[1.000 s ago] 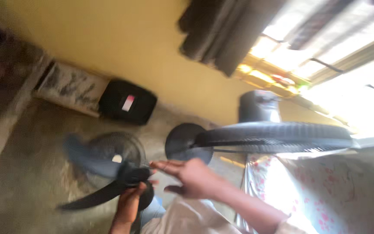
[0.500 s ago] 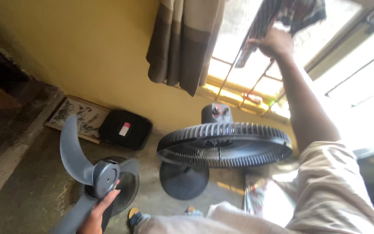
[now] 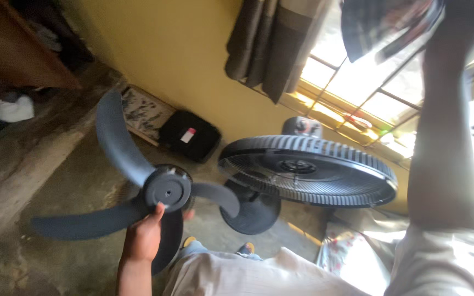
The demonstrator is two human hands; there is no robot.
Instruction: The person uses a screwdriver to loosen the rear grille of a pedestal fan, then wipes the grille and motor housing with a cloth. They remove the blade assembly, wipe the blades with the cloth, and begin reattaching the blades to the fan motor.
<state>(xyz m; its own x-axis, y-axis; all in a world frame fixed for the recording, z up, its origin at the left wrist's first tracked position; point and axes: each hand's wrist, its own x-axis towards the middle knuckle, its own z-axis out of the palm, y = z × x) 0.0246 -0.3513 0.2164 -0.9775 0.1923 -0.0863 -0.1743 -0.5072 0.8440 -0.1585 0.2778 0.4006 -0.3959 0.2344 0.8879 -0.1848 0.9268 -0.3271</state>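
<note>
Fan blade [image 3: 138,186]: smooth matt grey plastic. Fan guard [image 3: 308,170]: ribbed dark plastic. Curtain [image 3: 272,44]: woven cloth. Floor [image 3: 56,192]: rough bare concrete. Wall [image 3: 182,49]: matt yellow paint.

You face a yellow wall [image 3: 182,49]; barred window [image 3: 357,82] at two o'clock, brightly backlit, curtain [image 3: 270,44] beside it; bare concrete floor [image 3: 56,181] at eight o'clock.
</note>
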